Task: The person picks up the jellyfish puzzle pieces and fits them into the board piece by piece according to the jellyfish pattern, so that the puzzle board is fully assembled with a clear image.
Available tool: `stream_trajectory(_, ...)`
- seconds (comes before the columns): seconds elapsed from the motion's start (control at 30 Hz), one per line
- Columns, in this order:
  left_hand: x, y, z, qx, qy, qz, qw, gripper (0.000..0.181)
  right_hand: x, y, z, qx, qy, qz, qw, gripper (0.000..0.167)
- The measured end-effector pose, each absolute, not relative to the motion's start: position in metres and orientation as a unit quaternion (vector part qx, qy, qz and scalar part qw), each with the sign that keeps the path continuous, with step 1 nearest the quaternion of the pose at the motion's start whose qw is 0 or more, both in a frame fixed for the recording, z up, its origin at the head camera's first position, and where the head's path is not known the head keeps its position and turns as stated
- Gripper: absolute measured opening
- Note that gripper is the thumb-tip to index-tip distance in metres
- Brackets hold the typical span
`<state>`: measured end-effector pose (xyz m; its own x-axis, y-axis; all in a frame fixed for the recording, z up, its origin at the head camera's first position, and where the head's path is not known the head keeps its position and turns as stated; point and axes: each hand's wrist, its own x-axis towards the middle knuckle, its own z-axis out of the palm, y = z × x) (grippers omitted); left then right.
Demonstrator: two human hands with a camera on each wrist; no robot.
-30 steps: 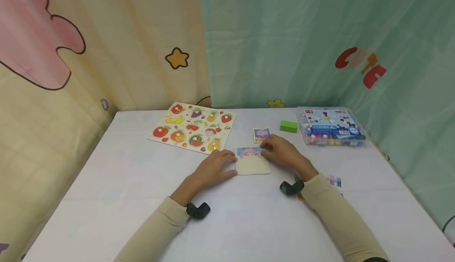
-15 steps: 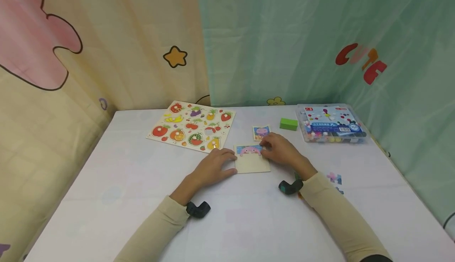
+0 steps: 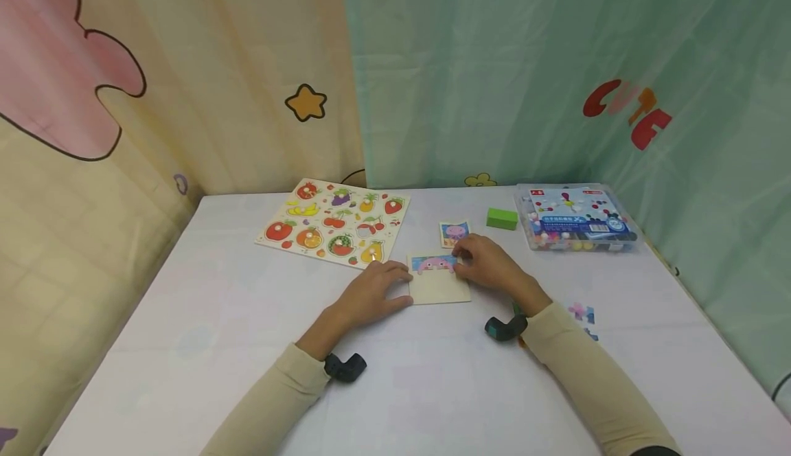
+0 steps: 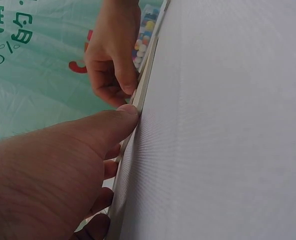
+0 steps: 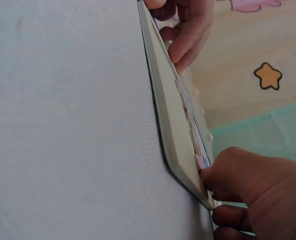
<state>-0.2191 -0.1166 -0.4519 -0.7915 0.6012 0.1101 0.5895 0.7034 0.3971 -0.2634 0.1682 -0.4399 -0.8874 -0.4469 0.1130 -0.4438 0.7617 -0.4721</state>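
Note:
A small pale puzzle board lies on the white table, a row of blue and pink jigsaw pieces along its far side. My left hand rests at the board's left edge, thumb near the front corner and fingers loosely extended. At the row's right end, my right hand pinches a jigsaw piece between thumb and fingers; it is mostly hidden in the head view. Just beyond the board is a small picture card with a pink figure, close to the right fingertips.
Back left lies a fruit peg puzzle. A green block and a clear plastic box of coloured balls stand back right. Loose jigsaw pieces lie beside the right forearm, which partly covers an orange bit.
Both hands and the board stay in nearly the same place. The head view shifts slightly; no piece is visibly let go or picked up.

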Motion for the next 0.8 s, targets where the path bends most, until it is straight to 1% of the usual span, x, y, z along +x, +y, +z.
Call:
stream_trajectory(0.2, -0.2192, -0.1166, -0.4529, 0.331, 0.919, 0.214, 0.003, 0.044, -0.2622, 0.1693, -0.4406, -0.238, 0.94, -0.246, 0.007, 0.026)
stream_trajectory(0.43, -0.2198, -0.1165, -0.4524, 0.332, 0.92, 0.209, -0.005, 0.044, -0.2611, 0.1701, -0.4409, -0.256, 0.939, -0.229, -0.001, 0.027)
stream_trajectory(0.6, -0.2203, -0.1163, -0.4527, 0.332, 0.92, 0.207, -0.005, 0.044, -0.2614, 0.1706, -0.4413, -0.244, 0.94, -0.238, 0.008, 0.028)
stream_trajectory(0.8, -0.2196, -0.1166, -0.4536, 0.333, 0.919, 0.211, -0.006, 0.043, -0.2639, 0.1727, -0.4439, -0.228, 0.931, -0.284, 0.024, 0.026)
